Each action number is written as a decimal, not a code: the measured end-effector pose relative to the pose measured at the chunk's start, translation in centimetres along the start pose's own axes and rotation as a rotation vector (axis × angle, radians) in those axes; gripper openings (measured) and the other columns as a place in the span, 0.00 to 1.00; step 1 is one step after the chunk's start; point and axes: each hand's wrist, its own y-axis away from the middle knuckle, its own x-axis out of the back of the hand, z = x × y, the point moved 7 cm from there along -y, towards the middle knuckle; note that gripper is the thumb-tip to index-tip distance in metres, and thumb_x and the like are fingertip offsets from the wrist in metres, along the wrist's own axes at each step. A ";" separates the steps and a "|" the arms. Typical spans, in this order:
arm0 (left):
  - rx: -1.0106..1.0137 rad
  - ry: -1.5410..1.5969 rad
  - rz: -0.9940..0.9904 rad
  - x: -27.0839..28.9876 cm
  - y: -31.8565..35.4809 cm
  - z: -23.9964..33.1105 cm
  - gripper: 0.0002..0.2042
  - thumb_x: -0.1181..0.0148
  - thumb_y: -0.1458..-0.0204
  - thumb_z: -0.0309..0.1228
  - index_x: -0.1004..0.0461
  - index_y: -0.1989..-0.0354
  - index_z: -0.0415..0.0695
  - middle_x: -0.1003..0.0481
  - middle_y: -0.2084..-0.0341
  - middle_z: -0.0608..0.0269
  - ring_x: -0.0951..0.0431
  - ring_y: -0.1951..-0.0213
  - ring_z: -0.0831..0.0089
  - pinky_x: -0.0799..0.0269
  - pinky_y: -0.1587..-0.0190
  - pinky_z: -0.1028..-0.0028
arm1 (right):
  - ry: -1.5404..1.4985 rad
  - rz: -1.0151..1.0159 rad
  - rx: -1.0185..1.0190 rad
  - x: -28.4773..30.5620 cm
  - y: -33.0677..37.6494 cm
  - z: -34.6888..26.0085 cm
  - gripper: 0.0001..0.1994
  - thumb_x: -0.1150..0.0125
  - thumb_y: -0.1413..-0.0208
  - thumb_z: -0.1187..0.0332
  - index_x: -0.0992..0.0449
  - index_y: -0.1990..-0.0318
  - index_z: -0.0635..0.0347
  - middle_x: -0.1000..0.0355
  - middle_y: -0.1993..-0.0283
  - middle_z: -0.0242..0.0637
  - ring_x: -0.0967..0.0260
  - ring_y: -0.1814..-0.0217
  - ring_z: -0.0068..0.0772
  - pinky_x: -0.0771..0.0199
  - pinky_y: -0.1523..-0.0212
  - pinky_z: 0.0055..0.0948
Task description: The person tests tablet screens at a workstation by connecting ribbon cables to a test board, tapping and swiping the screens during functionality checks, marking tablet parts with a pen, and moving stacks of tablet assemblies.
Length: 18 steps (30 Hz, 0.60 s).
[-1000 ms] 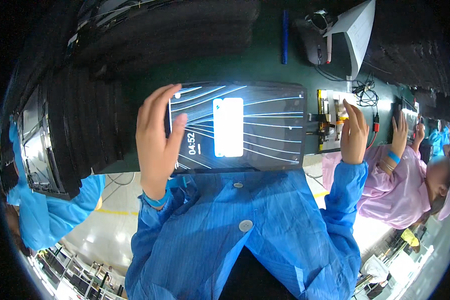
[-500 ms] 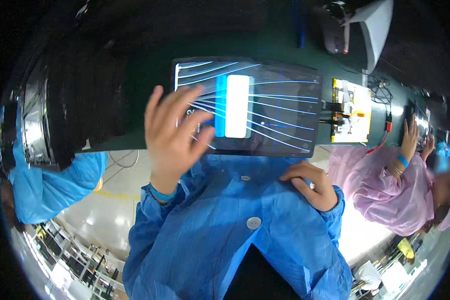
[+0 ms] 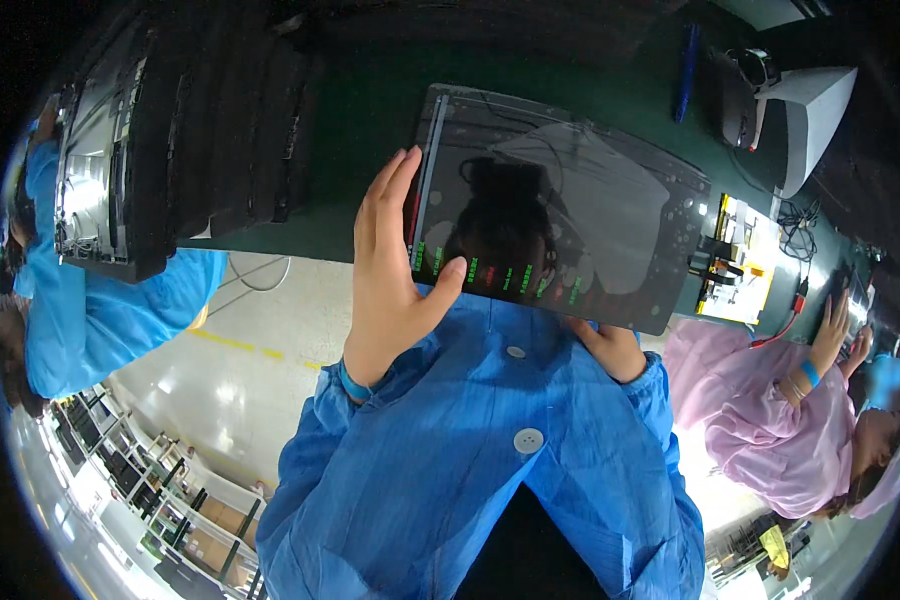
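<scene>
Tablet [image 3: 560, 215], dark-screened with small green marks along its near edge, is held flat above the green desk [image 3: 370, 110]. Its left edge is clasped by the left hand [image 3: 390, 270], thumb on the glass. The right hand [image 3: 610, 348] is mostly hidden beneath the near edge; whether its grip is closed cannot be told. Black trays [image 3: 190, 130] are stacked at left, blurred by the rim.

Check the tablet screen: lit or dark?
Mostly dark: the tablet glass mirrors reflections, with only small green text lit beside the left hand.
</scene>
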 end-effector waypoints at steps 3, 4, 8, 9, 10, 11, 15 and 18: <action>-0.033 -0.103 -0.027 0.0 -0.4 0.7 0.39 0.38 0.62 0.33 0.47 0.37 0.42 0.46 0.40 0.44 0.43 0.41 0.49 0.44 0.43 0.56 | 0.088 0.032 0.069 0.5 0.2 -0.7 0.12 0.44 0.45 0.71 0.28 0.55 0.63 0.30 0.55 0.43 0.34 0.52 0.37 0.35 0.49 0.31; -0.036 -0.101 -0.027 0.0 -0.5 0.8 0.39 0.38 0.62 0.33 0.47 0.37 0.42 0.46 0.40 0.44 0.43 0.41 0.49 0.44 0.43 0.56 | 0.149 -0.014 0.060 0.6 0.2 -1.4 0.13 0.44 0.45 0.70 0.29 0.53 0.64 0.31 0.53 0.45 0.34 0.50 0.40 0.36 0.48 0.33; -0.023 -0.060 -0.054 0.9 -1.9 0.5 0.38 0.40 0.57 0.37 0.49 0.36 0.42 0.41 0.43 0.43 0.38 0.44 0.49 0.43 0.44 0.56 | 0.215 -0.205 0.031 2.2 1.5 -5.1 0.18 0.46 0.45 0.68 0.32 0.48 0.66 0.34 0.45 0.50 0.37 0.43 0.47 0.39 0.43 0.36; 0.000 -0.033 -0.072 1.1 -3.0 0.2 0.38 0.41 0.55 0.38 0.49 0.35 0.42 0.39 0.45 0.43 0.35 0.46 0.49 0.43 0.45 0.56 | 0.220 -0.184 0.025 3.5 1.6 -6.6 0.18 0.46 0.45 0.68 0.32 0.48 0.66 0.34 0.45 0.50 0.37 0.43 0.47 0.39 0.43 0.36; 0.006 -0.052 -0.071 1.4 -4.0 -0.2 0.35 0.44 0.51 0.40 0.49 0.35 0.42 0.34 0.49 0.45 0.31 0.51 0.52 0.41 0.46 0.58 | 0.091 -0.276 0.083 3.9 1.7 -8.6 0.18 0.47 0.45 0.68 0.32 0.47 0.65 0.35 0.45 0.51 0.38 0.43 0.50 0.39 0.43 0.38; 0.032 -0.073 -0.051 1.4 -5.5 -0.6 0.29 0.46 0.48 0.38 0.44 0.37 0.44 0.31 0.51 0.49 0.29 0.53 0.57 0.37 0.49 0.63 | -0.037 -0.365 0.140 4.1 2.0 -10.3 0.18 0.48 0.44 0.67 0.32 0.47 0.65 0.35 0.44 0.52 0.38 0.43 0.53 0.39 0.43 0.39; 0.048 -0.086 -0.086 1.5 -10.4 -2.5 0.12 0.45 0.47 0.37 0.24 0.59 0.44 0.25 0.60 0.60 0.25 0.60 0.65 0.32 0.56 0.71 | -0.154 -0.423 0.360 6.5 2.1 -14.8 0.18 0.49 0.45 0.69 0.32 0.48 0.69 0.35 0.45 0.53 0.37 0.43 0.53 0.38 0.43 0.39; -0.061 -0.152 -0.024 1.6 -11.3 -1.3 0.07 0.42 0.49 0.33 0.22 0.68 0.43 0.24 0.63 0.63 0.24 0.61 0.66 0.31 0.57 0.71 | -0.183 -0.303 0.397 8.3 1.5 -15.8 0.18 0.48 0.46 0.70 0.32 0.49 0.72 0.32 0.48 0.53 0.34 0.45 0.51 0.37 0.44 0.38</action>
